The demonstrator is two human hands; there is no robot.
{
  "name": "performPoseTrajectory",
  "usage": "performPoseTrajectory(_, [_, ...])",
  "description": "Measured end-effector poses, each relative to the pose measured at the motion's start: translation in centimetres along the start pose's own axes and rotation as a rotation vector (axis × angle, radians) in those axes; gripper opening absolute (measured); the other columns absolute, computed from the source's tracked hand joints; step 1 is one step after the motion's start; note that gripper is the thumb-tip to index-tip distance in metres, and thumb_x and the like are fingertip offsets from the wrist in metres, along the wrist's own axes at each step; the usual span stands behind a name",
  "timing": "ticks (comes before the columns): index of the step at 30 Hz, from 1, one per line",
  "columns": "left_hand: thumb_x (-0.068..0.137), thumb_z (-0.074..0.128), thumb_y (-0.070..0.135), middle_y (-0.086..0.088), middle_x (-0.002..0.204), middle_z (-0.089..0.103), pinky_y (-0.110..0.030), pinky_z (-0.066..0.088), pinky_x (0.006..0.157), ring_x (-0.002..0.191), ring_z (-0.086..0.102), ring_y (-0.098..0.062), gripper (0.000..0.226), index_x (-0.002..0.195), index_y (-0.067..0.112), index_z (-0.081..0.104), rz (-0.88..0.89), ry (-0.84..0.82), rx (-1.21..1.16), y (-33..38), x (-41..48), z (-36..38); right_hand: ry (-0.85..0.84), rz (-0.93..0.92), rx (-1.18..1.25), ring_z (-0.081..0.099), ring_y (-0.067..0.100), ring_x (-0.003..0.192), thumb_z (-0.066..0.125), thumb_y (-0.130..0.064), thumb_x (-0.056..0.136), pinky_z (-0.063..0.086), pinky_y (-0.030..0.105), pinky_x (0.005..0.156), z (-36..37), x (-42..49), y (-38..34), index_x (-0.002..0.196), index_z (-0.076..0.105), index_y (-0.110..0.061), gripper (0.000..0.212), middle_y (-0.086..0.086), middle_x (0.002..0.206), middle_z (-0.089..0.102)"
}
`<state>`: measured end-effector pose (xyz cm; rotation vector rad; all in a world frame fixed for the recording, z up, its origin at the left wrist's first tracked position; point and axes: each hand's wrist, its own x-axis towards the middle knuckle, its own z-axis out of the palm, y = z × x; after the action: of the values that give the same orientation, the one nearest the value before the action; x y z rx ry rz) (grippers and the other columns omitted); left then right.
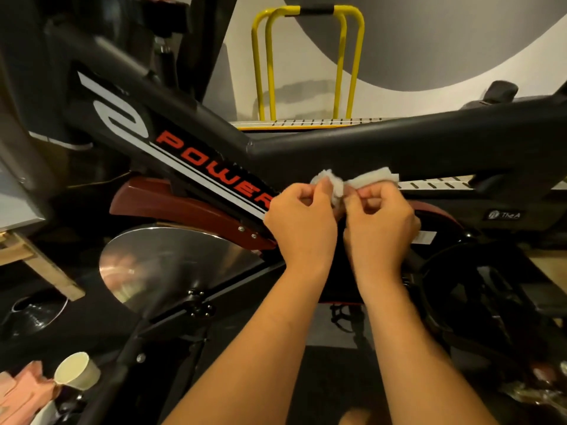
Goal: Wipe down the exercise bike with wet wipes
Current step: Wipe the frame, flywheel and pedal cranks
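The black exercise bike [337, 142] fills the view, with a red POWER label on its slanted frame tube and a silver flywheel [171, 265] low on the left. My left hand [302, 222] and my right hand [380, 228] are side by side in front of the frame's junction. Both pinch one crumpled white wet wipe [334, 182] between thumb and fingers, one at each end. The wipe bunches above my knuckles, just in front of the frame.
A yellow metal rack [270, 62] stands behind the bike against the wall. A paper cup [76, 371] and pink packaging lie at the bottom left. A wooden piece [40, 265] juts in from the left. A pedal and crank [491, 302] sit at the lower right.
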<state>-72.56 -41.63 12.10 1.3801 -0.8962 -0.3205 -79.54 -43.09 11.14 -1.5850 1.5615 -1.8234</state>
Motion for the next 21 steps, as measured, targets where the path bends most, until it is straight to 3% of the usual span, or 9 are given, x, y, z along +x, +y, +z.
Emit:
performPoseTrajectory(2, [0.092, 0.065, 0.032, 0.005, 0.059, 0.063, -0.032, 0.052, 0.069, 0.06, 0.062, -0.009, 0.03, 0.064, 0.021, 0.064, 0.044, -0.001, -0.002, 0.4, 0.2, 0.1, -0.029, -0.06, -0.015, 0.053, -0.006, 0.064, 0.069, -0.023, 0.088, 0.037, -0.001, 0.064, 0.2, 0.0, -0.2, 0.076, 0.058, -0.02, 0.016, -0.015, 0.07, 0.058])
performPoseTrajectory(4, [0.092, 0.064, 0.035, 0.007, 0.064, 0.064, -0.031, 0.052, 0.069, 0.069, 0.063, -0.012, 0.026, 0.067, 0.026, 0.062, 0.025, -0.025, 0.036, -0.9, -0.6, 0.0, -0.09, -0.036, -0.054, 0.058, 0.0, 0.067, 0.068, -0.021, 0.088, 0.041, 0.006, 0.063, 0.5, -0.8, 1.1, 0.076, 0.06, -0.019, 0.014, -0.009, 0.073, 0.063])
performPoseTrajectory(7, [0.093, 0.064, 0.033, 0.008, 0.073, 0.066, -0.017, 0.053, 0.064, 0.072, 0.066, -0.008, 0.016, 0.079, 0.025, 0.067, -0.114, -0.088, 0.105, -4.0, -2.3, -0.1, -0.179, 0.166, -0.067, 0.059, 0.003, 0.069, 0.067, -0.02, 0.09, 0.044, 0.014, 0.063, -0.2, -2.8, 3.6, 0.077, 0.06, -0.022, 0.014, -0.011, 0.072, 0.06])
performPoseTrajectory(10, [0.094, 0.063, 0.026, 0.005, 0.079, 0.069, -0.025, 0.059, 0.067, 0.072, 0.068, -0.007, 0.009, 0.088, 0.023, 0.07, -0.178, -0.101, 0.129, -5.4, -2.6, -0.1, -0.224, 0.349, -0.015, 0.054, -0.005, 0.067, 0.065, -0.021, 0.092, 0.041, 0.011, 0.06, -1.0, -3.8, 5.0, 0.086, 0.064, -0.018, 0.006, -0.014, 0.073, 0.058])
performPoseTrajectory(13, [0.093, 0.063, 0.023, 0.005, 0.079, 0.069, -0.028, 0.06, 0.069, 0.073, 0.068, -0.006, 0.009, 0.085, 0.024, 0.069, -0.119, -0.071, 0.077, -4.3, -2.0, -0.6, -0.147, 0.23, -0.04, 0.059, 0.002, 0.07, 0.067, -0.028, 0.089, 0.05, 0.022, 0.067, -0.6, -3.1, 4.0, 0.079, 0.062, -0.017, 0.015, -0.01, 0.072, 0.062])
performPoseTrajectory(17, [0.093, 0.063, 0.026, 0.006, 0.064, 0.065, -0.017, 0.047, 0.062, 0.062, 0.062, -0.006, 0.023, 0.07, 0.021, 0.065, 0.029, 0.049, 0.062, -2.6, -0.7, -1.7, -0.11, 0.053, -0.042, 0.055, 0.0, 0.067, 0.069, -0.036, 0.086, 0.038, 0.005, 0.059, 0.5, -1.2, 1.0, 0.074, 0.056, -0.023, 0.022, -0.016, 0.067, 0.056])
performPoseTrajectory(21, [0.09, 0.062, 0.013, -0.001, 0.059, 0.059, -0.019, 0.04, 0.051, 0.053, 0.052, -0.009, 0.025, 0.066, 0.013, 0.06, -0.118, 0.035, 0.024, -5.4, -3.7, -2.4, -0.141, 0.177, -0.044, 0.054, -0.003, 0.066, 0.07, -0.033, 0.086, 0.037, -0.002, 0.057, 0.1, -3.1, 3.2, 0.075, 0.058, -0.021, 0.021, -0.017, 0.067, 0.055])
